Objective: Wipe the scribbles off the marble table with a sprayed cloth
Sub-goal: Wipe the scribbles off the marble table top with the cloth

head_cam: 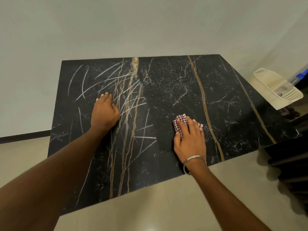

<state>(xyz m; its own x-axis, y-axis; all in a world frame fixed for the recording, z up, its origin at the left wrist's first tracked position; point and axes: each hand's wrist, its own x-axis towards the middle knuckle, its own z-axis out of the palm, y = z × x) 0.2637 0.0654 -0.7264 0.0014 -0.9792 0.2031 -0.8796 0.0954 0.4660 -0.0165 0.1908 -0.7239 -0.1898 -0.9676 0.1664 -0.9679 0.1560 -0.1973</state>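
Note:
A black marble table (233,90) with gold veins fills the middle of the head view. White scribbles (100,80) cross its left half, down to about the centre. My right hand (190,139) presses a red-and-white checked cloth (180,120) flat on the marble, just right of the last scribble lines. The area around and beyond the cloth looks dull and free of scribbles. My left hand (104,112) rests palm down on the scribbled left part, fingers together, holding nothing.
A cream plastic basket (275,90) stands off the table's right edge, with a blue object (302,75) behind it. Dark furniture (291,172) is at the right. A pale wall is behind the table, beige floor tiles in front.

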